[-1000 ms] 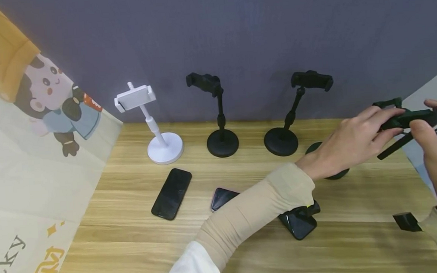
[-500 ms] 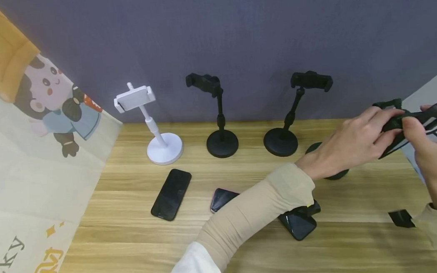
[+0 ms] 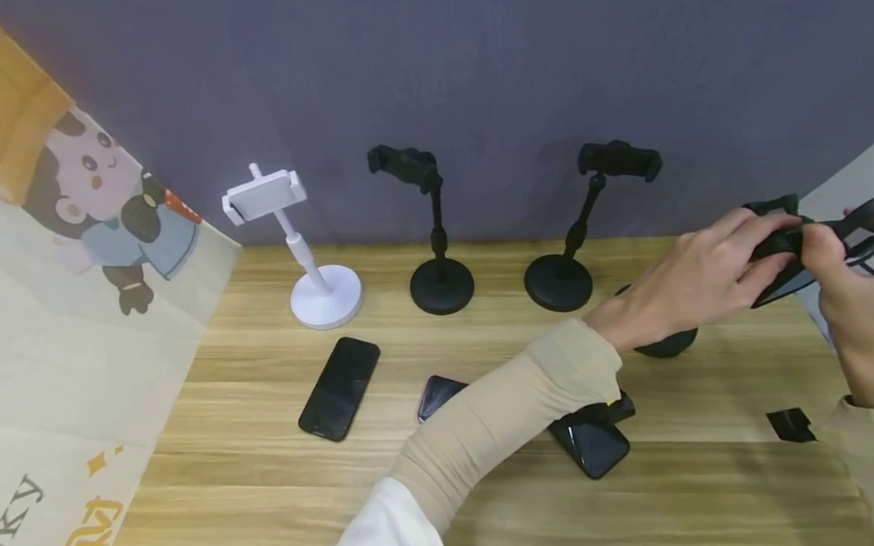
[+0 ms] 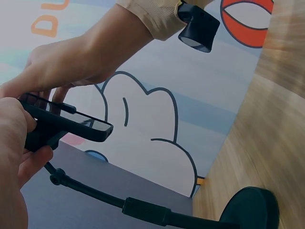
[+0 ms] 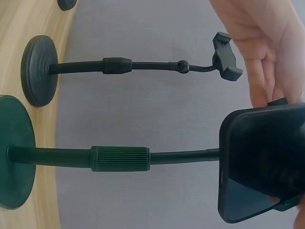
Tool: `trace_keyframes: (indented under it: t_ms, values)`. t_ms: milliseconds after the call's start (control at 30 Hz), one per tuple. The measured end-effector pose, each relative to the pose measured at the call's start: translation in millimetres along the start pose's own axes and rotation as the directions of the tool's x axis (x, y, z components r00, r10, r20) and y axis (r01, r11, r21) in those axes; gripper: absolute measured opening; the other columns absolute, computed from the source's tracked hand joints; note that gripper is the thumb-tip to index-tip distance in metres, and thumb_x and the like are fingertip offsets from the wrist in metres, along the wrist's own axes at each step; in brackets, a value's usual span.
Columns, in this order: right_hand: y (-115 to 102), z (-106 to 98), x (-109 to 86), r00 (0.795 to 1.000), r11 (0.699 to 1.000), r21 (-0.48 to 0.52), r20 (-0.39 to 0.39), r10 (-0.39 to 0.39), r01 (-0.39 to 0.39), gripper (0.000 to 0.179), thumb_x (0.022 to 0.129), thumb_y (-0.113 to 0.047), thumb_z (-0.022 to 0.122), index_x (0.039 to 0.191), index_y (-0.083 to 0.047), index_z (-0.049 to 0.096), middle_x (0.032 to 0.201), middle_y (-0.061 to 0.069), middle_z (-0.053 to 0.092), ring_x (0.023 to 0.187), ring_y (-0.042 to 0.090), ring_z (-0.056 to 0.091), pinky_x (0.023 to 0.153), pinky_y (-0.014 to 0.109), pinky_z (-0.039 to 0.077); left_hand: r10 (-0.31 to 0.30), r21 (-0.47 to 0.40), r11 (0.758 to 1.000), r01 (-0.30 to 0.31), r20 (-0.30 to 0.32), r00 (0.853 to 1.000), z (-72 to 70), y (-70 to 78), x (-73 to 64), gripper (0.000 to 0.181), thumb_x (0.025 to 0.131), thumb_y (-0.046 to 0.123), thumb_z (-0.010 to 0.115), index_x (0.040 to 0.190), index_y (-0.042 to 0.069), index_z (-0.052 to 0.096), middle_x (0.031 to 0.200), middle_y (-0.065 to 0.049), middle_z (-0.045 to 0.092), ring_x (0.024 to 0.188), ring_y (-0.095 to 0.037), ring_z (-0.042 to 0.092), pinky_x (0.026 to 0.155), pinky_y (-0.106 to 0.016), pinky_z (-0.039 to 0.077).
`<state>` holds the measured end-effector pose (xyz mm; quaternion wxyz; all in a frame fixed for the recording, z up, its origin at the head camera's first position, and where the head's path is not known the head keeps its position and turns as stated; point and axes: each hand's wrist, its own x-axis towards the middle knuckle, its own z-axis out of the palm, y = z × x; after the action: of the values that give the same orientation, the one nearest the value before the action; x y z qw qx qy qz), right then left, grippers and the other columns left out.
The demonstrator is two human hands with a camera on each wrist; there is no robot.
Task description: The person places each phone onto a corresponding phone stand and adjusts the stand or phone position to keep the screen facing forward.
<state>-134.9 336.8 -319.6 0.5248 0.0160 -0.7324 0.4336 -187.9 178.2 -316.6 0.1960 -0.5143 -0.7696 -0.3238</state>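
My left hand grips the clamp at the top of a dark green phone stand, far right in the head view. My right hand holds a black smartphone by its edge, thumb on the near side, with the phone at the clamp. How far the phone sits between the clamp's arms is hidden. The stand's ribbed collar and thin neck run from its round base up behind the phone in the right wrist view. In the head view my left forearm partly covers that base.
Along the back stand a white phone stand and two black phone stands. One phone lies at left; a second phone and a third phone are partly under my left forearm. A grey partition rises behind the table.
My right hand has shifted slightly left, towards the clamp, and the phone has tilted so more of its face shows. My left hand keeps its grip on the clamp.
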Motion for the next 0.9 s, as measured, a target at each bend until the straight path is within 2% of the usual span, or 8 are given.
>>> trace_keyframes:
  t_ms: [67, 233, 333, 467, 667, 767, 900]
  values:
    - [0.2, 2.4, 0.1, 1.0, 0.998, 0.055, -0.027, 0.011, -0.009, 0.085, 0.073, -0.048, 0.093, 0.127, 0.006, 0.057, 0.113, -0.008, 0.059, 0.098, -0.004, 0.06, 0.1, 0.012, 0.046, -0.012, -0.008, 1.0, 0.012, 0.011, 1.0, -0.2, 0.0, 0.3, 0.042, 0.105, 0.023, 0.061, 0.142, 0.003, 0.059, 0.122, -0.005, 0.064, 0.088, -0.005, 0.063, 0.076, -0.005, 0.044]
    - [1.8, 4.1, 0.7, 0.998, 0.998, 0.058, -0.063, 0.018, -0.014, 0.073, 0.073, -0.046, 0.093, 0.12, 0.001, 0.063, 0.104, -0.013, 0.061, 0.089, -0.008, 0.061, 0.091, 0.008, 0.043, -0.038, -0.038, 0.998, 0.04, 0.048, 0.998, -0.8, -0.5, 0.8, 0.043, 0.107, 0.024, 0.059, 0.145, 0.004, 0.056, 0.126, -0.005, 0.063, 0.088, -0.004, 0.061, 0.077, -0.005, 0.043]
    - [2.4, 5.5, 1.0, 0.998, 0.998, 0.062, -0.062, 0.023, -0.019, 0.074, 0.074, -0.043, 0.092, 0.122, 0.003, 0.059, 0.108, -0.01, 0.06, 0.091, -0.007, 0.06, 0.093, 0.009, 0.043, -0.039, -0.066, 0.997, 0.042, 0.047, 0.998, -1.2, -1.3, 0.4, 0.044, 0.107, 0.022, 0.059, 0.146, 0.003, 0.055, 0.124, -0.006, 0.063, 0.087, -0.004, 0.059, 0.077, -0.006, 0.044]
    - [2.1, 6.1, 1.5, 0.997, 0.998, 0.053, -0.061, 0.042, -0.039, 0.066, 0.077, -0.035, 0.089, 0.124, 0.001, 0.06, 0.109, -0.01, 0.059, 0.092, -0.005, 0.059, 0.093, 0.01, 0.043, -0.05, -0.09, 0.994, 0.055, 0.056, 0.997, -1.6, -2.0, -0.3, 0.045, 0.107, 0.022, 0.06, 0.147, 0.003, 0.054, 0.123, -0.005, 0.062, 0.086, -0.003, 0.056, 0.077, -0.006, 0.043]
    - [0.2, 7.9, 2.1, 0.996, 0.999, 0.025, -0.082, 0.046, -0.044, 0.047, 0.08, -0.027, 0.081, 0.117, -0.004, 0.066, 0.095, -0.019, 0.061, 0.087, -0.009, 0.058, 0.091, 0.011, 0.04, -0.074, -0.124, 0.989, 0.082, 0.073, 0.995, -2.0, -2.1, -0.2, 0.047, 0.107, 0.023, 0.06, 0.149, 0.004, 0.053, 0.125, -0.004, 0.062, 0.084, -0.001, 0.055, 0.077, -0.006, 0.042]
    - [-1.2, 9.7, 2.4, 0.994, 0.999, 0.024, -0.103, 0.043, -0.041, 0.043, 0.08, -0.028, 0.081, 0.114, -0.005, 0.068, 0.088, -0.022, 0.061, 0.083, -0.011, 0.057, 0.089, 0.012, 0.038, -0.081, -0.141, 0.986, 0.09, 0.07, 0.994, -1.9, -2.3, -0.3, 0.047, 0.106, 0.023, 0.06, 0.149, 0.005, 0.053, 0.124, -0.004, 0.062, 0.083, -0.001, 0.054, 0.076, -0.006, 0.042]
    - [-4.3, 12.4, 2.6, 0.993, 0.999, 0.045, -0.115, 0.035, -0.03, 0.044, 0.079, -0.03, 0.083, 0.112, -0.003, 0.069, 0.088, -0.021, 0.061, 0.083, -0.01, 0.058, 0.088, 0.011, 0.039, -0.095, -0.154, 0.983, 0.105, 0.074, 0.993, -2.3, -3.1, -1.2, 0.047, 0.106, 0.022, 0.06, 0.149, 0.005, 0.053, 0.122, -0.004, 0.062, 0.081, -0.001, 0.053, 0.076, -0.006, 0.042]
